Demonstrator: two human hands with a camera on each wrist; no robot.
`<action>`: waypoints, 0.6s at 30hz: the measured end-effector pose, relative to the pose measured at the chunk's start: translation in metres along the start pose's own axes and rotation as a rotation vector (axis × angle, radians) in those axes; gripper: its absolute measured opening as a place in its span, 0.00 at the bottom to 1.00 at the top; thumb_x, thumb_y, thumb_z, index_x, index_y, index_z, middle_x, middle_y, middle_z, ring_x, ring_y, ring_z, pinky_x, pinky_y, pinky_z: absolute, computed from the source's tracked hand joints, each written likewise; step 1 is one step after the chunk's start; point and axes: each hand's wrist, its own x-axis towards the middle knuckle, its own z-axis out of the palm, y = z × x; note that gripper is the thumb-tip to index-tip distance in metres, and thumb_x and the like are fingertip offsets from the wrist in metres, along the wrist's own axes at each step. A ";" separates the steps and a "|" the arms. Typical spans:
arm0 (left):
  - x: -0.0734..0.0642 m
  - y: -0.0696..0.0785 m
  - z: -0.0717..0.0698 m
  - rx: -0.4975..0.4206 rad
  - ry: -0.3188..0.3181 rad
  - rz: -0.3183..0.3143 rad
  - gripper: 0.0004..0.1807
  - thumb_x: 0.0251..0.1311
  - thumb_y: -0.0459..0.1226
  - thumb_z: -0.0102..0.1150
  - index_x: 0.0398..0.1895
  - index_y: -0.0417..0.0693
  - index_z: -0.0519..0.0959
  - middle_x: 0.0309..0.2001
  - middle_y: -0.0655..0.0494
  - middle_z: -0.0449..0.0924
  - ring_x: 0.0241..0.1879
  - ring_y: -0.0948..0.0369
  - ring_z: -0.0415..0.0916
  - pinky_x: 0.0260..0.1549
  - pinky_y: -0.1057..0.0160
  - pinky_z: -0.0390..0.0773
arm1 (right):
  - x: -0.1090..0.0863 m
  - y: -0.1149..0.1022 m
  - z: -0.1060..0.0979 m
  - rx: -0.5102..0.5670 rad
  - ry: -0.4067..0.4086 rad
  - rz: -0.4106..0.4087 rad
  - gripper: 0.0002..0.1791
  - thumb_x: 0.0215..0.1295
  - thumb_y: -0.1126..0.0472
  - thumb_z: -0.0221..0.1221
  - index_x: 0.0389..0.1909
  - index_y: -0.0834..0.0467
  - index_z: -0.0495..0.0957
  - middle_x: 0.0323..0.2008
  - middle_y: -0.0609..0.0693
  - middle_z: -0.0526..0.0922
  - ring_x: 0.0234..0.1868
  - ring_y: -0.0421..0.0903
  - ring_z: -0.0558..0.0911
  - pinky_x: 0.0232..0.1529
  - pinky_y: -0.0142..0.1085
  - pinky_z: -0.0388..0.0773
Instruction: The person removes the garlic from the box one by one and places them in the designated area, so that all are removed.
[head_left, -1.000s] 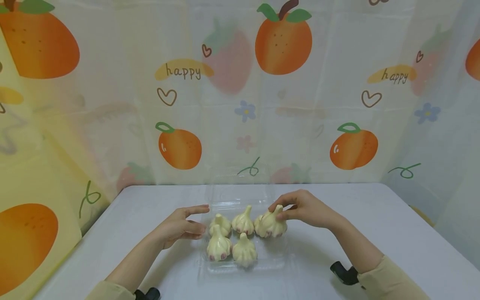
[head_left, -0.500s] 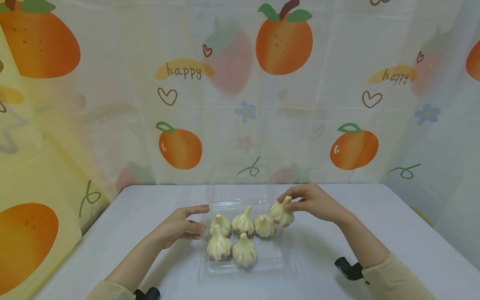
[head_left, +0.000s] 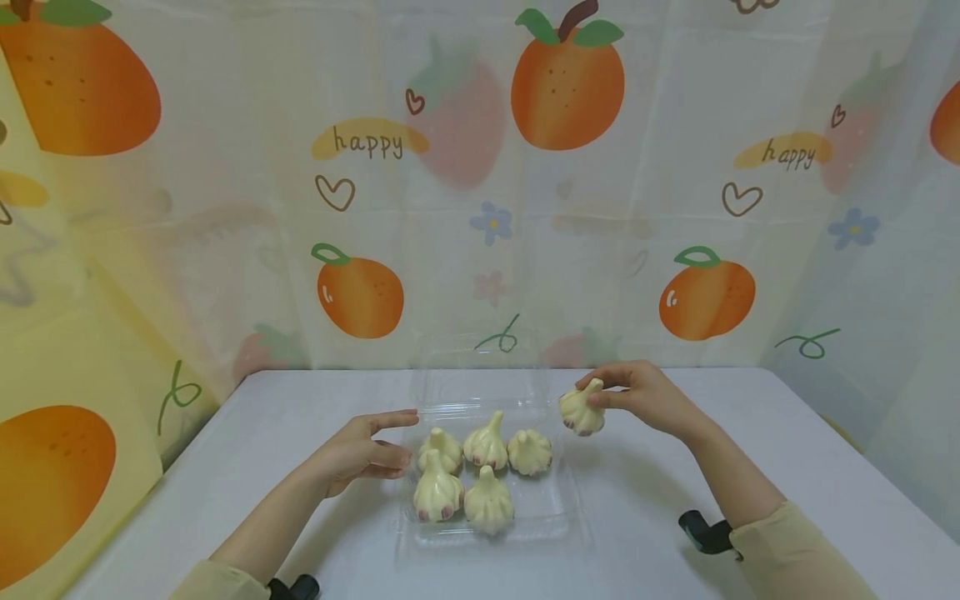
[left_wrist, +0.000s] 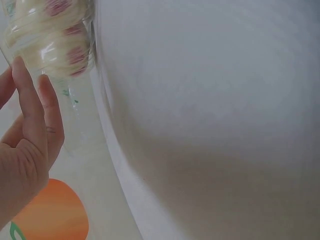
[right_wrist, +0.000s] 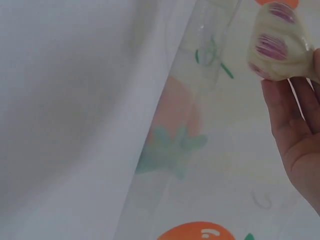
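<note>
My right hand (head_left: 637,398) pinches a garlic bulb (head_left: 582,408) by its stem, held up to the right of a clear plastic box (head_left: 551,508). In the right wrist view the same bulb (right_wrist: 280,42) shows purple streaks above the fingers. Several garlic bulbs sit in the box: three in the back row, with one (head_left: 530,452) at its right end, and two in front, one (head_left: 489,502) in the middle and one (head_left: 437,492) at left. My left hand (head_left: 360,454) has extended fingers right at the box's left wall. The left wrist view shows those fingertips (left_wrist: 20,65) beside the bulbs.
The box's transparent lid (head_left: 480,387) stands raised behind it. A white table (head_left: 300,550) lies under everything, backed by a curtain (head_left: 600,250) printed with oranges. Black wrist straps (head_left: 705,532) hang below both sleeves.
My right hand has lifted the garlic bulb up and to the right, out over the box's right edge, uncovering the bulb at the back right. The left hand has stayed still.
</note>
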 end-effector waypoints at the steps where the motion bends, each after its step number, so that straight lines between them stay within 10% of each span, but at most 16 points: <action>1: 0.000 0.000 0.000 0.000 0.000 0.000 0.38 0.58 0.28 0.63 0.73 0.36 0.61 0.79 0.44 0.49 0.39 0.64 0.79 0.43 0.64 0.87 | 0.000 0.001 -0.001 -0.001 0.007 0.007 0.13 0.65 0.55 0.63 0.48 0.54 0.85 0.50 0.53 0.87 0.59 0.57 0.80 0.54 0.47 0.83; 18: 0.002 0.000 0.000 -0.003 -0.006 0.001 0.39 0.59 0.30 0.63 0.73 0.36 0.60 0.79 0.44 0.49 0.39 0.64 0.79 0.43 0.64 0.87 | 0.000 0.027 -0.009 0.022 0.097 0.108 0.12 0.65 0.57 0.63 0.45 0.59 0.84 0.49 0.58 0.86 0.45 0.44 0.82 0.46 0.37 0.80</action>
